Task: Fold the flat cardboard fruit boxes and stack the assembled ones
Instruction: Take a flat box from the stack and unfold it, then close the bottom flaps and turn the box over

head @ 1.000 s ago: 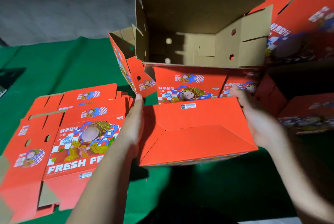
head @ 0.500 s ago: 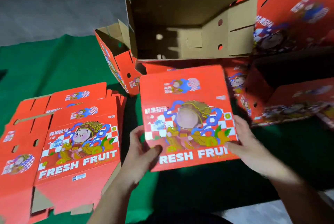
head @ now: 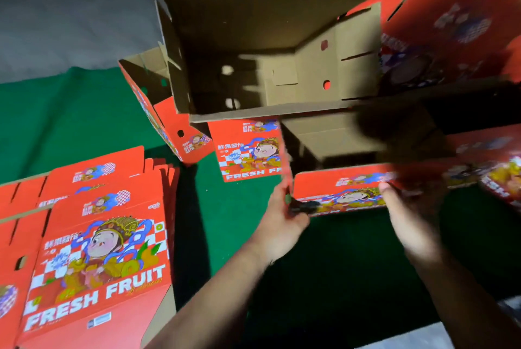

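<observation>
I hold a red fruit box (head: 342, 189) in front of me, its open brown inside facing up and away. My left hand (head: 282, 217) grips its near left corner, fingers curled on the edge. My right hand (head: 408, 219) holds its near right side, blurred by motion. Behind it an assembled box (head: 262, 49) lies on its side on top of another red box (head: 248, 151), brown inside showing. A pile of flat red boxes (head: 95, 250) lies at the lower left.
A green cloth (head: 70, 123) covers the work surface. More assembled red boxes (head: 451, 27) are heaped at the right and far back. One open box (head: 158, 111) tilts at the left of the stack. A grey wall rises behind.
The box in my hands has tipped from printed face up to open side up and moved right and away. Both hands followed it, shifting to its near corners.
</observation>
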`<state>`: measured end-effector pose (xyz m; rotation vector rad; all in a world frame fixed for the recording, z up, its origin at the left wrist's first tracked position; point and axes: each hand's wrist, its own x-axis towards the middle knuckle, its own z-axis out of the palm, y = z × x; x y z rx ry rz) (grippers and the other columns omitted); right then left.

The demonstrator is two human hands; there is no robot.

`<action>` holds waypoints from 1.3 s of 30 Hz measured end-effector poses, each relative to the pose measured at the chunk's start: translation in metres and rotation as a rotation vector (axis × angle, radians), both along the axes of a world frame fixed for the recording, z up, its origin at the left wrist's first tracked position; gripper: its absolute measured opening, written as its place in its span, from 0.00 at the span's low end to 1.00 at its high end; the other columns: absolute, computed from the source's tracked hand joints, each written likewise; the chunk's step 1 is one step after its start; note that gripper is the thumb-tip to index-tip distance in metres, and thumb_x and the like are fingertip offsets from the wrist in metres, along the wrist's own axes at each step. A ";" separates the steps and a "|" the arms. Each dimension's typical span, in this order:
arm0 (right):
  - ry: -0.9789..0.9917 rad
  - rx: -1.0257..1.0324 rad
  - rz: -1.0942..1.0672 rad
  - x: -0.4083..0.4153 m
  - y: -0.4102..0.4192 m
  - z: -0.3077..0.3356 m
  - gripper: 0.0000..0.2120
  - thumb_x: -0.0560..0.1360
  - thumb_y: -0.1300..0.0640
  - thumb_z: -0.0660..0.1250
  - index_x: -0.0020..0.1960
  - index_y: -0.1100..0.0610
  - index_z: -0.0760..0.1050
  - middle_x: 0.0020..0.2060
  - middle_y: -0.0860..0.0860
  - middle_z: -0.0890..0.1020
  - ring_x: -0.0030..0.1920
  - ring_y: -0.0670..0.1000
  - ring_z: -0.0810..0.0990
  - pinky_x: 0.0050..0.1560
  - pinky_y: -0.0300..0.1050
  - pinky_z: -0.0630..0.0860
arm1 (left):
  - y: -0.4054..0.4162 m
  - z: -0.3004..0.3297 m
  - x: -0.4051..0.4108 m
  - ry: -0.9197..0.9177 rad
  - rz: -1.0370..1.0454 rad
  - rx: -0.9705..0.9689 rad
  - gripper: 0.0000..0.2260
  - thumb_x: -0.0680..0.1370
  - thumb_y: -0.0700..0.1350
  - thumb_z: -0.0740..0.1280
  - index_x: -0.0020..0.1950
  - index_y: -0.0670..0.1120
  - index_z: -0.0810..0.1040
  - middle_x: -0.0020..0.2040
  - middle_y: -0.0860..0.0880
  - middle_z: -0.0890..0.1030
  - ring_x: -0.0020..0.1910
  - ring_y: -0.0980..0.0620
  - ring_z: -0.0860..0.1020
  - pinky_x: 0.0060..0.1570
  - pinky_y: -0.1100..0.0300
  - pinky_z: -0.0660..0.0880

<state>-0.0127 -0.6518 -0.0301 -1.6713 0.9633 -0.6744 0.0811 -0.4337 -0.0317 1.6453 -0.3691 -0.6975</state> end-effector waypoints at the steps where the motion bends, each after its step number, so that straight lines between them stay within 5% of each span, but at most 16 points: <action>1: -0.027 0.053 -0.002 0.004 -0.011 0.001 0.21 0.79 0.58 0.72 0.63 0.39 0.68 0.65 0.50 0.77 0.65 0.55 0.78 0.70 0.59 0.72 | -0.013 -0.001 0.006 0.000 -0.048 0.030 0.32 0.76 0.32 0.63 0.78 0.49 0.61 0.66 0.55 0.77 0.59 0.56 0.77 0.61 0.65 0.71; 3: -0.024 0.171 -0.029 0.014 -0.032 -0.003 0.25 0.79 0.59 0.72 0.72 0.46 0.67 0.66 0.51 0.77 0.66 0.56 0.78 0.70 0.63 0.73 | -0.037 -0.001 0.020 0.002 -0.166 0.141 0.39 0.79 0.31 0.64 0.84 0.47 0.48 0.74 0.51 0.72 0.64 0.55 0.75 0.65 0.65 0.70; 5: -0.064 0.270 -0.101 0.024 -0.041 -0.010 0.33 0.79 0.60 0.72 0.78 0.53 0.61 0.72 0.51 0.74 0.69 0.54 0.76 0.71 0.57 0.73 | -0.060 -0.006 0.035 0.024 -0.319 0.214 0.46 0.81 0.35 0.67 0.83 0.48 0.34 0.82 0.49 0.56 0.76 0.55 0.63 0.72 0.72 0.61; 7: -0.050 0.310 -0.095 0.036 -0.026 -0.014 0.26 0.81 0.61 0.69 0.76 0.57 0.63 0.75 0.58 0.71 0.68 0.55 0.76 0.71 0.57 0.72 | -0.078 -0.012 0.043 -0.023 -0.408 0.345 0.50 0.80 0.44 0.71 0.82 0.52 0.31 0.83 0.46 0.44 0.82 0.53 0.48 0.71 0.75 0.48; 9: 0.036 0.273 -0.065 0.050 0.010 -0.018 0.27 0.80 0.63 0.69 0.76 0.61 0.62 0.75 0.64 0.68 0.68 0.58 0.75 0.73 0.57 0.69 | -0.086 -0.017 0.045 -0.094 -0.363 0.432 0.49 0.79 0.46 0.72 0.83 0.55 0.35 0.82 0.38 0.40 0.83 0.46 0.45 0.76 0.70 0.44; 12: -0.020 0.315 0.003 0.067 0.078 -0.024 0.42 0.77 0.73 0.67 0.81 0.62 0.46 0.78 0.63 0.60 0.75 0.59 0.67 0.77 0.58 0.64 | -0.070 -0.028 0.042 -0.138 -0.119 0.313 0.35 0.81 0.40 0.68 0.84 0.51 0.55 0.76 0.39 0.55 0.76 0.49 0.64 0.67 0.82 0.49; 16: 0.020 0.397 0.139 0.073 0.140 -0.040 0.24 0.81 0.70 0.63 0.75 0.65 0.61 0.66 0.66 0.75 0.66 0.65 0.76 0.69 0.54 0.71 | -0.006 -0.031 0.027 -0.057 0.076 0.100 0.20 0.81 0.33 0.64 0.73 0.45 0.73 0.66 0.45 0.78 0.61 0.54 0.81 0.65 0.62 0.75; 19: 0.119 0.433 0.429 0.077 0.174 -0.035 0.18 0.83 0.63 0.63 0.73 0.57 0.67 0.60 0.56 0.78 0.61 0.59 0.79 0.67 0.57 0.75 | 0.066 -0.027 0.019 -0.243 0.326 0.143 0.16 0.81 0.34 0.64 0.65 0.49 0.77 0.62 0.50 0.81 0.60 0.57 0.80 0.65 0.60 0.74; 22: 0.217 0.487 0.658 0.081 0.207 -0.022 0.14 0.84 0.61 0.61 0.69 0.54 0.71 0.57 0.54 0.79 0.50 0.56 0.80 0.54 0.51 0.76 | 0.155 -0.035 0.021 -0.623 0.631 0.468 0.16 0.78 0.40 0.65 0.65 0.46 0.79 0.62 0.46 0.80 0.64 0.46 0.77 0.68 0.51 0.71; 24: 0.308 0.469 0.792 0.078 0.229 -0.017 0.16 0.83 0.61 0.62 0.70 0.55 0.71 0.56 0.55 0.79 0.50 0.57 0.82 0.52 0.50 0.77 | 0.204 -0.042 0.015 -0.526 0.769 0.953 0.21 0.80 0.51 0.65 0.73 0.51 0.74 0.73 0.42 0.72 0.73 0.37 0.68 0.73 0.43 0.62; 26: 0.383 0.484 0.885 0.076 0.249 -0.014 0.18 0.83 0.60 0.63 0.72 0.54 0.70 0.56 0.58 0.79 0.54 0.60 0.83 0.59 0.55 0.79 | 0.228 -0.047 0.004 -0.196 0.629 1.249 0.26 0.81 0.61 0.59 0.79 0.58 0.64 0.82 0.44 0.58 0.81 0.36 0.53 0.77 0.39 0.51; 28: 0.422 0.496 0.927 0.074 0.265 -0.014 0.20 0.83 0.59 0.63 0.74 0.53 0.68 0.59 0.61 0.79 0.60 0.62 0.82 0.65 0.59 0.76 | 0.227 -0.061 -0.010 -0.260 0.289 1.403 0.26 0.82 0.63 0.50 0.80 0.59 0.62 0.84 0.48 0.54 0.82 0.38 0.48 0.78 0.37 0.47; 30: 0.429 0.531 0.912 0.075 0.276 -0.017 0.19 0.82 0.57 0.65 0.72 0.48 0.68 0.59 0.59 0.81 0.60 0.60 0.81 0.62 0.54 0.78 | 0.211 -0.065 -0.024 -0.405 0.104 1.348 0.26 0.82 0.63 0.48 0.79 0.58 0.64 0.83 0.48 0.59 0.83 0.43 0.51 0.77 0.38 0.50; 33: 0.480 0.543 0.824 0.077 0.280 -0.027 0.05 0.81 0.54 0.67 0.57 0.48 0.76 0.55 0.56 0.84 0.50 0.51 0.84 0.45 0.46 0.75 | 0.181 -0.060 -0.049 -0.334 -0.015 0.826 0.24 0.82 0.60 0.56 0.73 0.50 0.71 0.69 0.46 0.79 0.72 0.44 0.73 0.70 0.45 0.66; 36: 0.688 0.111 0.707 0.080 0.261 -0.044 0.28 0.78 0.48 0.69 0.76 0.49 0.66 0.71 0.61 0.67 0.67 0.60 0.74 0.65 0.54 0.75 | 0.188 -0.046 -0.068 -0.284 0.098 0.591 0.21 0.78 0.52 0.61 0.68 0.46 0.77 0.61 0.45 0.84 0.61 0.43 0.81 0.60 0.51 0.76; 39: 0.781 0.020 0.644 0.074 0.233 -0.062 0.47 0.76 0.44 0.72 0.84 0.51 0.47 0.78 0.61 0.58 0.74 0.63 0.66 0.72 0.53 0.69 | 0.239 -0.047 -0.063 -0.546 0.570 0.833 0.21 0.73 0.51 0.62 0.62 0.44 0.81 0.60 0.42 0.83 0.57 0.39 0.81 0.57 0.48 0.75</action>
